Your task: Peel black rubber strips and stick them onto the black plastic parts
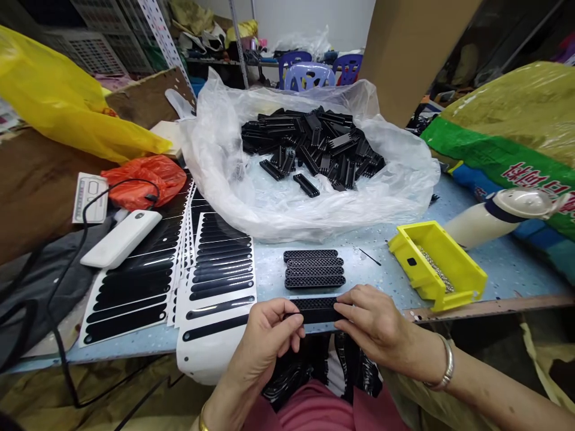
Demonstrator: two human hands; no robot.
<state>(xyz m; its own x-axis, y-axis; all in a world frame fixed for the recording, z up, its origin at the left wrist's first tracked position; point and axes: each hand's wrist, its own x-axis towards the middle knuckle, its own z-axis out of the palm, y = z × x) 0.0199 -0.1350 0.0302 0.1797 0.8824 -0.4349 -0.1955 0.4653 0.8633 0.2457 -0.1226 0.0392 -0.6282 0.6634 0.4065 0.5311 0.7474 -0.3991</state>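
Note:
Close to the table's front edge, a black perforated plastic piece (317,303) lies between my hands, with a smooth black strip (318,316) along its near side. My left hand (272,335) pinches the strip's left end between thumb and fingers. My right hand (375,320) grips the right end of the strip, its fingers against the perforated piece. Just beyond sit several similar black perforated pieces (314,269), laid side by side. To the left, white backing sheets (215,293) carry rows of black strips; the nearest one hangs over the table edge.
A clear plastic bag (287,215) with a heap of black plastic parts (314,143) lies open behind. At right stand a yellow bin (449,257) of small metal pieces and a pale flask (489,218). A white power bank (121,239) with a black cable rests at left.

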